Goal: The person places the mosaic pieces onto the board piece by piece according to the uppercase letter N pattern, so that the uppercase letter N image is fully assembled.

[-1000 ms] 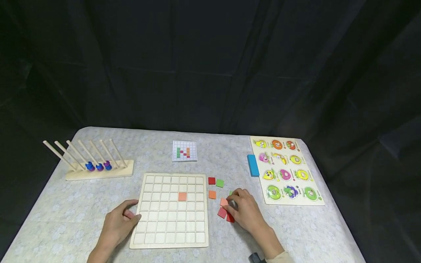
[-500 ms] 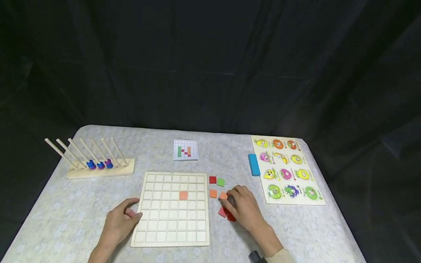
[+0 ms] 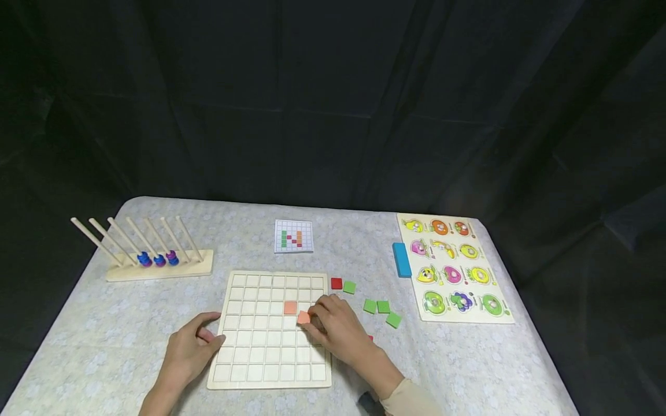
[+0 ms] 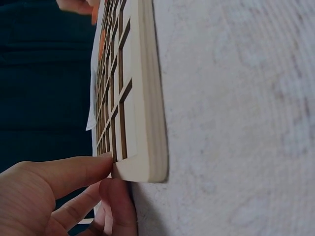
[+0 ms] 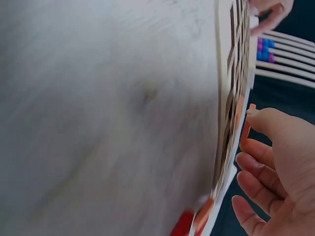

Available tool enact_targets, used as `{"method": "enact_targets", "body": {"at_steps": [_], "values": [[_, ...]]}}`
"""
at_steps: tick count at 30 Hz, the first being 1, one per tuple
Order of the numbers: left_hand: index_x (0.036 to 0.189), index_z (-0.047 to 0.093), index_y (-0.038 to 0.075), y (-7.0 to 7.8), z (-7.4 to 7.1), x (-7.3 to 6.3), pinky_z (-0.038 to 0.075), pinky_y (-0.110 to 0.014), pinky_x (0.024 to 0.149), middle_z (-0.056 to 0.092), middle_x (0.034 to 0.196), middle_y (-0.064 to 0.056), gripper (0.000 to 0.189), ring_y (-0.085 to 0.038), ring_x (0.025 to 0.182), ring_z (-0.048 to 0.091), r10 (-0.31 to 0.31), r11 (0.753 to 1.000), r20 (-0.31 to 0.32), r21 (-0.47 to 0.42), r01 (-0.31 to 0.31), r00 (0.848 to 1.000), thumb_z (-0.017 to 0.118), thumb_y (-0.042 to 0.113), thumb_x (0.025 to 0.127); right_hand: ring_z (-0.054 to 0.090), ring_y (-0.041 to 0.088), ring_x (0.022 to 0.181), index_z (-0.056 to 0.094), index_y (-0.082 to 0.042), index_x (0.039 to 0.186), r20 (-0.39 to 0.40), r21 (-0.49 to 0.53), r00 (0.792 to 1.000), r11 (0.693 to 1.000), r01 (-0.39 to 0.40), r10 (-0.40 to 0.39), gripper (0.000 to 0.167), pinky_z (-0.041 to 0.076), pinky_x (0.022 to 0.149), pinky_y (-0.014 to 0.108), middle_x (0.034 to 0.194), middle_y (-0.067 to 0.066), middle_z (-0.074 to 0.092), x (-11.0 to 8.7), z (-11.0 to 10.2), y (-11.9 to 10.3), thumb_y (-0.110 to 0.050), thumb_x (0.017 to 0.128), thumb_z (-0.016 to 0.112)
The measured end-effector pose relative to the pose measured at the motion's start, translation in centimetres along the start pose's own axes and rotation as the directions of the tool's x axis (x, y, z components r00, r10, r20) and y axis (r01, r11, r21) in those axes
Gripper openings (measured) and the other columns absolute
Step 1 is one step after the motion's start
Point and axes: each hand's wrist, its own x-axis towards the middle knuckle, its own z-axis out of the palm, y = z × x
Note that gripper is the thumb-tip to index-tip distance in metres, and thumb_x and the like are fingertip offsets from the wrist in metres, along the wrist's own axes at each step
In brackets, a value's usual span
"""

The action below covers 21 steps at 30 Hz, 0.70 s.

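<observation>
Board (image 3: 260, 338) up front, and here at its left edge is the left hand (image 3: 188, 353), grasping nothing, loosely bent, thumb and forefinger just touching the wood, seemingly to steady it. And over the board's right half, the right hand (image 3: 337, 328): a neat pinch on an orange tile (image 3: 303, 317), a touch askew to the grid and, by the right wrist view, raised just off the surface; exactly which square it's above, I can't tell. Near it, a seated tile (image 3: 289, 308) fills one of the board's squares. The way to play this, I'd judge: turn the held tile true to the grooves, come down level, let go only once all four corners drop, and don't nudge its neighbour; light pressure on the left, or the board may slide. Off the board's right edge, a red tile (image 3: 336, 283), a green tile (image 3: 350, 287) and three green squares (image 3: 383, 307) further out. Beyond its far left corner, a beaded peg rack (image 3: 161, 273); past its far edge, a patterned card (image 3: 293, 236); well off to its right, a blue block (image 3: 402, 260) beside a fruit puzzle (image 3: 458, 263).
</observation>
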Motion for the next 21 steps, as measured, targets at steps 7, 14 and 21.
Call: {"method": "enact_targets", "body": {"at_steps": [7,14,21], "values": [[0.134,0.06,0.004,-0.1,0.1,-0.1,0.045,-0.023,0.056,0.065,0.082,-0.004,0.05,-0.011,0.064,0.061,-0.003,1.0,0.003,-0.005,0.003,1.0,0.073,0.011,0.087,0.05,0.01,0.079,0.07,-0.016,0.09,-0.011,-0.043,0.996,0.995,0.09,-0.091,0.02,0.043,0.072,0.022,0.088,-0.006,0.059,1.3,1.0,-0.9,-0.035,0.093,0.072],[0.134,0.06,0.004,-0.1,0.0,0.0,0.045,-0.022,0.056,0.064,0.081,-0.004,0.05,-0.011,0.064,0.06,0.001,1.0,-0.004,-0.009,-0.001,1.0,0.073,0.011,0.087,0.052,0.009,0.081,0.07,-0.019,0.091,0.04,-0.045,0.993,0.993,0.109,-0.107,0.017,0.037,0.068,0.02,0.092,-0.007,0.059,1.8,1.2,-1.0,-0.036,0.094,0.07],[0.134,0.06,0.005,-0.1,0.0,0.0,0.045,-0.022,0.056,0.064,0.081,-0.004,0.048,-0.01,0.063,0.06,-0.002,1.0,-0.009,-0.011,0.002,1.0,0.073,0.012,0.087,0.05,0.008,0.08,0.07,-0.019,0.095,0.062,-0.01,0.994,0.995,0.096,-0.095,0.014,0.035,0.067,0.019,0.093,-0.007,0.061,1.7,1.3,-1.4,-0.034,0.096,0.069]]}}
